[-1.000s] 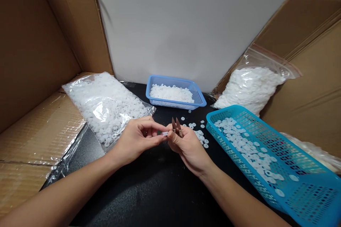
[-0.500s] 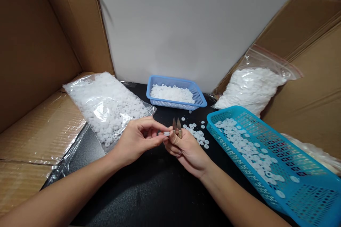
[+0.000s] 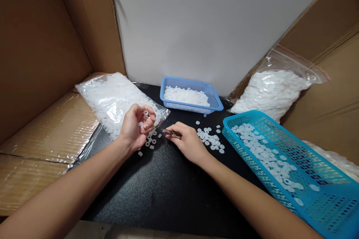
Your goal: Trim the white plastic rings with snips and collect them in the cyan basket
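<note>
My left hand [image 3: 137, 127] is raised with its palm turned up and its fingers curled round small white rings [image 3: 146, 113]. Below it, several similar white pieces [image 3: 152, 142] lie on the black table. My right hand [image 3: 183, 138], palm down near the table, grips small metal snips [image 3: 174, 134], whose tips point left toward those pieces. To the right of this hand lies a loose pile of flat white discs [image 3: 211, 140].
Behind my left hand lies a clear bag [image 3: 112, 97] full of white pieces. A blue basket [image 3: 214, 99] holds white rings at the back. On the right are a long teal basket [image 3: 297, 149] with discs and another filled bag [image 3: 273, 87]. Cardboard [image 3: 39, 119] stands left.
My hands have moved apart. The left has turned palm up, showing rings in it, and the right has turned palm down with the snips tipped left. The view has shifted slightly.
</note>
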Tool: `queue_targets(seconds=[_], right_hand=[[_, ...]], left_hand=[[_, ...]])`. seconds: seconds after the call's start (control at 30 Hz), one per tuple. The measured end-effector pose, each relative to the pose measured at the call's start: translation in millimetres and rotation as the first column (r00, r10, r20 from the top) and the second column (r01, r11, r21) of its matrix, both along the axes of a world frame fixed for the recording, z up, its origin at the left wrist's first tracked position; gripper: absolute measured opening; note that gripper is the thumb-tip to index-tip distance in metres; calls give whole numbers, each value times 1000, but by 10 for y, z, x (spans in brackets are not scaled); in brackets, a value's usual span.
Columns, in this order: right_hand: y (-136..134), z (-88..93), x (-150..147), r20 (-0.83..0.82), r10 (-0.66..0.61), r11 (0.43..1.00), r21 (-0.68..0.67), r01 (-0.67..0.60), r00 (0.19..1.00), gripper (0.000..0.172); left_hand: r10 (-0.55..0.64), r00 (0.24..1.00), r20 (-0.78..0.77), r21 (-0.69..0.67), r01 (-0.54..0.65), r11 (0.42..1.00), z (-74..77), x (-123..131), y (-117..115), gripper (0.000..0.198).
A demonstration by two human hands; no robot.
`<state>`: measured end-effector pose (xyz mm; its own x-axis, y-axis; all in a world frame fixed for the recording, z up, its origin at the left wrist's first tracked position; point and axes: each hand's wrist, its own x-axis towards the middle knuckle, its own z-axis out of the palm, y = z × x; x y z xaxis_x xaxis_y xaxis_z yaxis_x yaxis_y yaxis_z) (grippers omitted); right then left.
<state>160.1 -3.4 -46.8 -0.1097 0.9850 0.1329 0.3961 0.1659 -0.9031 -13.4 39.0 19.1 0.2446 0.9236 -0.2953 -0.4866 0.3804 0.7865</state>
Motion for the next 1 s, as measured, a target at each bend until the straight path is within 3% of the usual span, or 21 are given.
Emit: queue_targets(seconds=[0.13,0.2,0.3,0.4,0.53,0.63,0.9,1.0], right_hand=[[83,-69,-98,62,38,999,28,-40,997,6],[86,-70,-82,34,44,998,39,-45,998,7],[17,4,3,-43,27,999,43,-25,999,24],[-112,131,83,-180,-32,999,30,38,983,35],[-251,223,107,-340,-68,993,70,98,938,27],[-288,219,99,-358,-52,988,120,101,932,20],[-321,261,101,-292,-28,960,259,107,956,6],[-339,265,107,-273,-37,951,286,118,961,10]], left_hand=[[-9,1000,-14,-17,9,1000,-60,23,-3,59],[-15,1000,-23,-16,14,1000,-89,36,-17,52],[-40,999,-32,-7,40,999,-123,42,-51,25],[-149,987,-57,-4,149,989,-156,47,-110,15],[-359,929,-90,59,364,929,-188,64,-207,30],[-438,894,-98,89,446,891,-182,75,-257,39],[-473,865,-164,106,493,864,-177,97,-269,41],[-458,870,-181,104,480,871,-193,104,-263,39]])
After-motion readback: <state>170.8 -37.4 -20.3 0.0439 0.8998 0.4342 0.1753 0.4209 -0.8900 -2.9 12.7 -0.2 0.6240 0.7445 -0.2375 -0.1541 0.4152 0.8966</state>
